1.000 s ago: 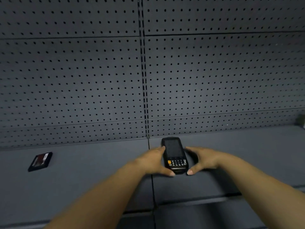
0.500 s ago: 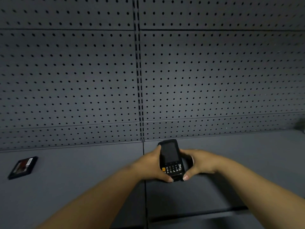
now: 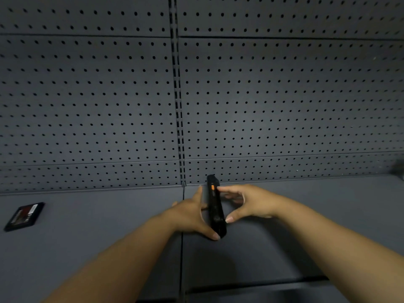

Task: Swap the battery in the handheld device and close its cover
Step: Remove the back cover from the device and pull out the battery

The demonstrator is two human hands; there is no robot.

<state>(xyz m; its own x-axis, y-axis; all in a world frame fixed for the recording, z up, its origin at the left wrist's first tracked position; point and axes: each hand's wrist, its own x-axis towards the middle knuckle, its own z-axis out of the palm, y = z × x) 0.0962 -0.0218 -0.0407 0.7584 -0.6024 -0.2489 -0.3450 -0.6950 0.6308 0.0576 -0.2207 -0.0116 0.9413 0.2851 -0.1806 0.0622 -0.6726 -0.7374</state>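
Left hand [image 3: 190,215] and right hand [image 3: 251,203] clasp handheld device [image 3: 215,206] edge-up; battery [image 3: 25,216] apart on shelf [image 3: 98,226].

Both forearms reach forward and converge at the middle, bare to the elbow. The left hand [image 3: 190,213] has its thumb stretched low and its fingers raised, while the right hand [image 3: 251,202] curves in a C with index finger high and thumb low.
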